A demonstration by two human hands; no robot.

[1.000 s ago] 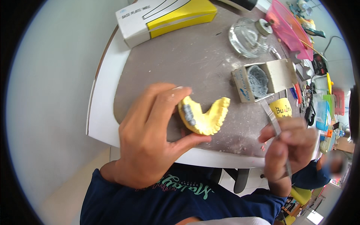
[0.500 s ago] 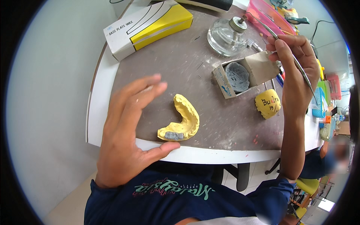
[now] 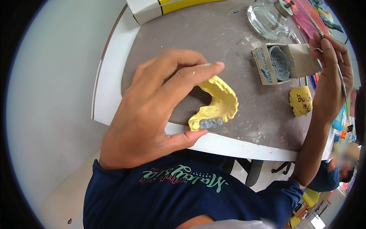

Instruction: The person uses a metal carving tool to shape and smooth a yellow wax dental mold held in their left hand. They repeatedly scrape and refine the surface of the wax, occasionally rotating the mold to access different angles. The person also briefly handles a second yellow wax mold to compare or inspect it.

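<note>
My left hand [image 3: 152, 101] is closed round a yellow horseshoe-shaped dental cast [image 3: 225, 100]. Its thumb presses the near side while the fingers reach over the far end. A strip of grey wax [image 3: 211, 123] covers several teeth along the cast's near edge. The cast seems slightly raised, with a dark shadow beneath it. Off to the right, my right hand [image 3: 331, 72] grips a slim metal wax carver [image 3: 316, 26] like a pen. One end points up and away toward the burner; the other runs down past the wrist.
An opened carton [image 3: 263, 65] holds a grey wax block [image 3: 279, 63]. Near it are a second yellow cast [image 3: 301, 101] with handwriting, a glass spirit burner [image 3: 267, 21] and a pink tray [image 3: 310, 13]. A white-and-yellow box [image 3: 148, 11] lies at far left. Another person [image 3: 328, 175] sits at right.
My left hand has closed from a spread pose onto the dental cast, which looks lifted a little. The whole view has shifted; my right hand still holds the wax carver.
</note>
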